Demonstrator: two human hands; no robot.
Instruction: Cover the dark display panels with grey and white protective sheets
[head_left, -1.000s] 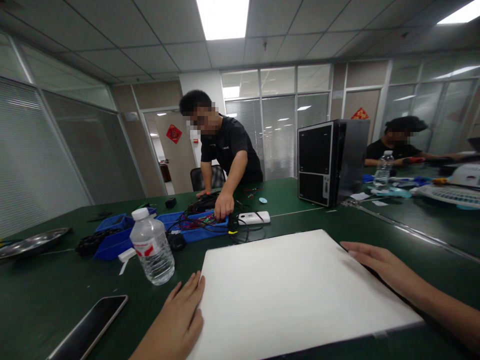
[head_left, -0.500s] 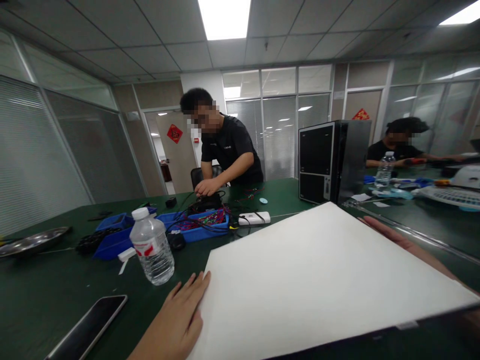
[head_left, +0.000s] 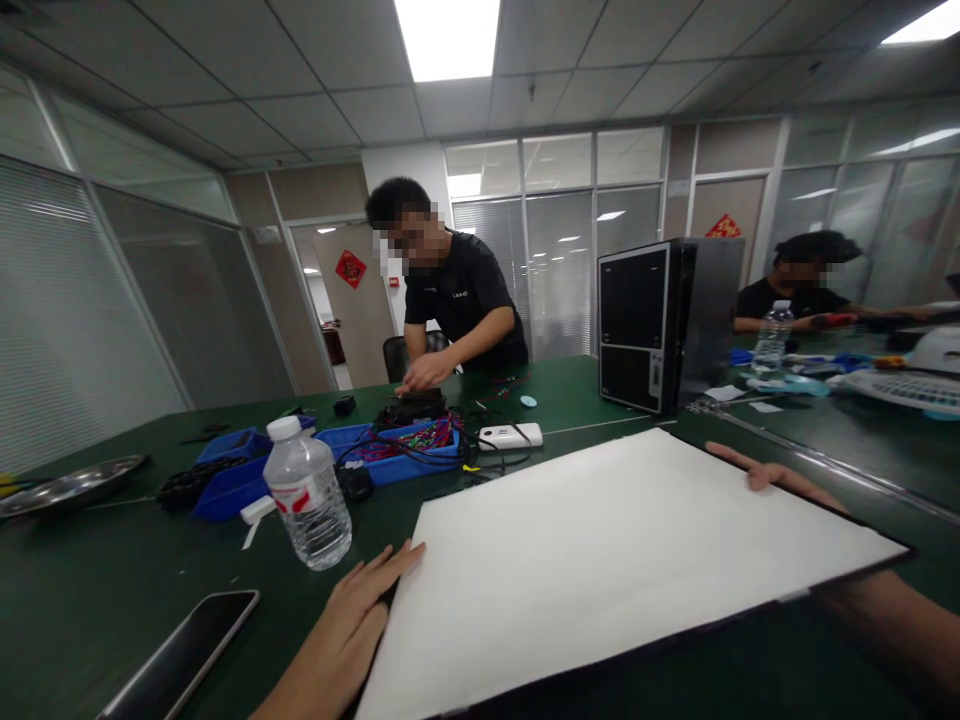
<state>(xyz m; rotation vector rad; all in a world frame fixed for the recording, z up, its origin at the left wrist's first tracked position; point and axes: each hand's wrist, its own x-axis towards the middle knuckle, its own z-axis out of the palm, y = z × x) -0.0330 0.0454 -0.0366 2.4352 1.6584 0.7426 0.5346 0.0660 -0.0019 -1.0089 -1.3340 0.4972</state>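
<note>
A large flat white panel (head_left: 622,560) with a thin dark edge lies before me, its right part held off the table and its near edge tilted. My right hand (head_left: 765,475) grips its right edge from beneath, the thumb on top and the forearm passing underneath. At the left edge rests my left hand (head_left: 367,600), fingers stretched out and a fingertip touching the panel. Just beyond that hand stands a clear water bottle (head_left: 311,500) with a white cap. A phone (head_left: 180,655) lies farther left on the green table (head_left: 90,590).
Blue bins (head_left: 390,465) hold tangled wires and cables. Behind them a person (head_left: 465,290) in black handles something dark. A black computer tower (head_left: 667,325) stands at the back right, near a white device (head_left: 510,437). A metal tray (head_left: 71,485) lies far left.
The panel's far right corner has come down and its right end has drawn inward. My right thumb now shows on top of it. The left hand has shifted slightly.
</note>
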